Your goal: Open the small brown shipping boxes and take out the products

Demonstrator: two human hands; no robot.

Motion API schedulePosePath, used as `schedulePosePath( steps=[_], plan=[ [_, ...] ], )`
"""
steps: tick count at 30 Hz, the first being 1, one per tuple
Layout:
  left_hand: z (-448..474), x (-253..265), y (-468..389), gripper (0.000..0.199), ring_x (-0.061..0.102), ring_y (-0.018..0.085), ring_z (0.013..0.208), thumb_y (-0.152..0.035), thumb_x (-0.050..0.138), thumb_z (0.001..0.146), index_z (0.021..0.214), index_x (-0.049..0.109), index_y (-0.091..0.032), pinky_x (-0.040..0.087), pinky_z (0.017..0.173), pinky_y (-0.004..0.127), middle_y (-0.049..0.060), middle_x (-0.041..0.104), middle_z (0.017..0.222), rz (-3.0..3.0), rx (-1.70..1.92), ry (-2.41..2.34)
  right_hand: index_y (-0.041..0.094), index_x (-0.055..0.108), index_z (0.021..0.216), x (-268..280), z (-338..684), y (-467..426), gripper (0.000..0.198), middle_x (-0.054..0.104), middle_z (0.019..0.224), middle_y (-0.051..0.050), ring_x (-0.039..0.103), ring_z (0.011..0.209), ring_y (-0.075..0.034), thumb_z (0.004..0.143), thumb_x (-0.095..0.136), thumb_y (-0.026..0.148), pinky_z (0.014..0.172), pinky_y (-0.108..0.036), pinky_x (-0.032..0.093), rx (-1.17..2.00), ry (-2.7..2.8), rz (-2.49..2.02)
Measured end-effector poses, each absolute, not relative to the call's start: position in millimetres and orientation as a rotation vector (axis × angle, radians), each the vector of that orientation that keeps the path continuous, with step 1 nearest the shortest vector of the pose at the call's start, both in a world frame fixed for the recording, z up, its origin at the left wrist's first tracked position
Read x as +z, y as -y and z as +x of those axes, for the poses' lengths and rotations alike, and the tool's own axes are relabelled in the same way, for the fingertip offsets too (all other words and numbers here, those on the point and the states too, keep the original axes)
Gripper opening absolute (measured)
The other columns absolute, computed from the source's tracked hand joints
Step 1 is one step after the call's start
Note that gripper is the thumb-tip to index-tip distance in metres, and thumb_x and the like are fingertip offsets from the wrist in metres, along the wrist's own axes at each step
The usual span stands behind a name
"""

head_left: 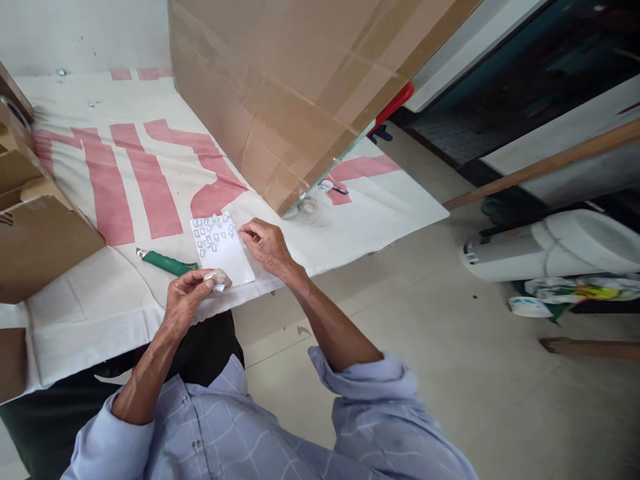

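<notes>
A white sheet of paper (233, 262) lies near the table's front edge, its upper part covered with several small dark-outlined rectangular pieces (209, 241). My left hand (186, 298) is closed on a small brownish see-through packet (223, 278) over the sheet's lower left corner; a white bit shows by the thumb. Its contents are not clear. My right hand (267, 248) is at the sheet's right edge, thumb and fingertips pinched together beside the small pieces. Whatever is between those fingertips is too small to make out. A green utility knife (167, 263) lies left of the sheet, blade end pointing left.
A large taped cardboard box (280, 87) stands on the table just beyond my right hand. Another open carton (45, 233) is at the left. A black-tipped pen-like item (340, 189) lies at the right. A white bucket (575, 243) lies on its side off the table's right.
</notes>
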State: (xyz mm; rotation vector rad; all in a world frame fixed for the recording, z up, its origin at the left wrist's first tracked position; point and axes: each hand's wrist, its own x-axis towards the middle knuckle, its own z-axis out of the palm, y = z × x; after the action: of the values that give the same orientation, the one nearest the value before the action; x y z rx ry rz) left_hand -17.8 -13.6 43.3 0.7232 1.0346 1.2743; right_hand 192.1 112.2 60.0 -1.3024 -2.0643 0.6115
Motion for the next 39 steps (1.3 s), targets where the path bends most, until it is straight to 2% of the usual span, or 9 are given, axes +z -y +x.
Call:
schedulePosePath(
  steps=[4,7,12,16,25,32,39],
  plan=[
    [-15.8,48.1,12.5,0.046,0.078,0.022,0.086,-0.054,0.104,0.065,0.091,0.086,-0.021,0.062,0.078,0.033,0.006,0.085,0.095,0.631,1.339,-1.067,0.024,0.068,0.086,74.5,179.2,-57.8,0.017,0.07,0.083,-0.003,0.062,0.075,-0.018,0.098,0.059,0.031,0.068,-0.031,0.05,0.723,1.875,-1.112],
    [-12.9,54.7,11.6,0.047,0.078,0.021,0.086,-0.051,0.106,0.062,0.091,0.084,-0.021,0.063,0.074,0.03,0.006,0.085,0.097,0.554,1.383,-1.034,0.026,0.067,0.083,82.0,167.2,-22.7,0.015,0.069,0.079,-0.002,0.061,0.07,-0.017,0.096,0.062,0.032,0.066,-0.033,0.052,0.753,1.822,-1.097],
    [-7.1,64.7,14.0,0.044,0.081,0.022,0.089,-0.046,0.106,0.063,0.09,0.082,-0.02,0.065,0.082,0.033,0.006,0.086,0.095,0.518,1.434,-0.981,0.027,0.068,0.086,78.3,151.6,2.8,0.008,0.069,0.077,-0.001,0.062,0.067,-0.017,0.093,0.07,0.031,0.062,-0.032,0.052,0.759,1.728,-1.086],
    [-4.1,64.3,17.3,0.044,0.081,0.024,0.096,-0.043,0.105,0.066,0.093,0.08,-0.019,0.065,0.086,0.035,0.007,0.087,0.1,0.556,1.467,-1.007,0.026,0.07,0.089,72.8,144.3,4.5,0.01,0.07,0.078,-0.001,0.064,0.068,-0.017,0.092,0.074,0.034,0.063,-0.032,0.054,0.765,1.624,-1.099],
    [-5.4,61.3,20.0,0.05,0.081,0.026,0.099,-0.048,0.104,0.068,0.099,0.077,-0.02,0.064,0.089,0.038,0.007,0.086,0.102,0.742,1.494,-1.102,0.026,0.066,0.081,71.9,138.9,7.5,0.02,0.069,0.076,-0.001,0.062,0.068,-0.018,0.099,0.064,0.034,0.067,-0.034,0.056,0.769,1.592,-1.145],
    [-6.3,63.5,19.1,0.048,0.08,0.022,0.09,-0.05,0.104,0.067,0.092,0.077,-0.02,0.065,0.076,0.031,0.005,0.085,0.098,0.606,1.469,-1.071,0.027,0.066,0.094,68.3,136.9,9.3,0.005,0.072,0.084,-0.001,0.065,0.07,-0.017,0.094,0.07,0.03,0.066,-0.032,0.057,0.742,1.505,-1.155],
    [-8.5,64.8,18.1,0.055,0.083,0.024,0.09,-0.047,0.105,0.064,0.106,0.079,-0.022,0.067,0.075,0.034,0.008,0.086,0.113,0.493,1.378,-0.975,0.027,0.069,0.101,68.7,135.5,10.3,0.007,0.074,0.09,-0.003,0.07,0.078,-0.019,0.095,0.072,0.03,0.067,-0.033,0.059,0.708,1.509,-1.12]
  ],
)
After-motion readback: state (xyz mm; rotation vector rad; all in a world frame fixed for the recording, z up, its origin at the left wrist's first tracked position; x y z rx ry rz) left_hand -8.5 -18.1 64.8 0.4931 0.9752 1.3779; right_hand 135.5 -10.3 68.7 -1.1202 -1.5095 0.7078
